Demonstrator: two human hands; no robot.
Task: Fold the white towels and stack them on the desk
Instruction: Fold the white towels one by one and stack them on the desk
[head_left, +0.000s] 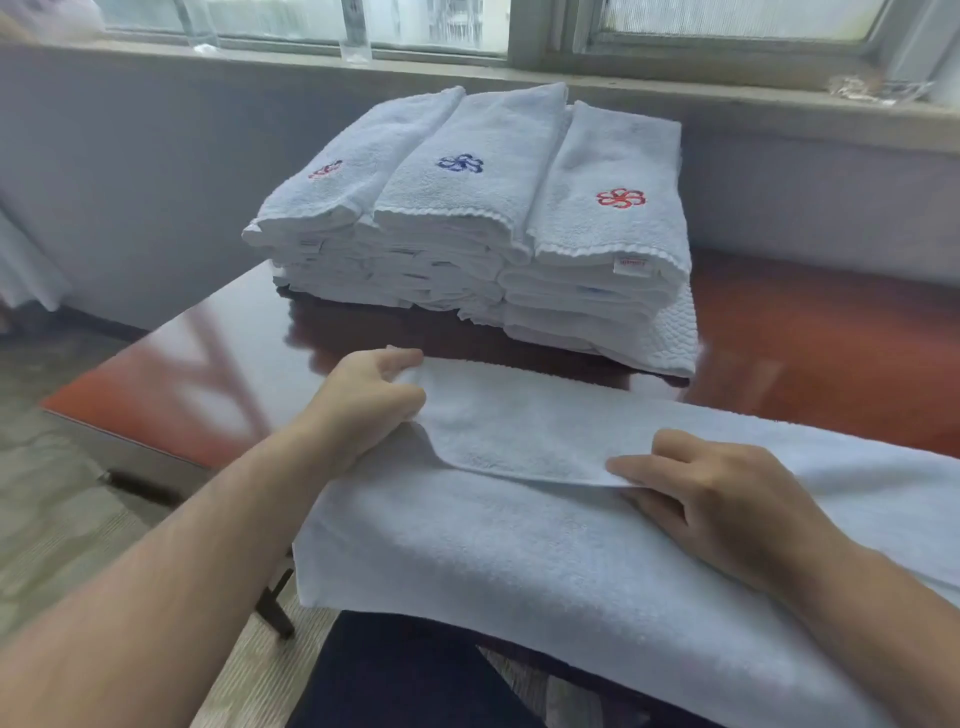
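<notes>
Glossy red-brown tabletop (831, 332), as I see it, carrying a white towel (519, 561) spread over its near edge, one flap turned over. Behind it and apart stand three side-by-side stacks of folded towels (467, 234). My left hand (363, 395) pinches the flap's far corner; my right hand (727, 493) pinches its near hem.

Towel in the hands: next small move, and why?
Probably bring the raised flap down onto the towel and smooth it. The left hand pinches the flap's left corner, the right hand pinches its near edge, and the fold is not yet flat; the folded stacks wait behind.
</notes>
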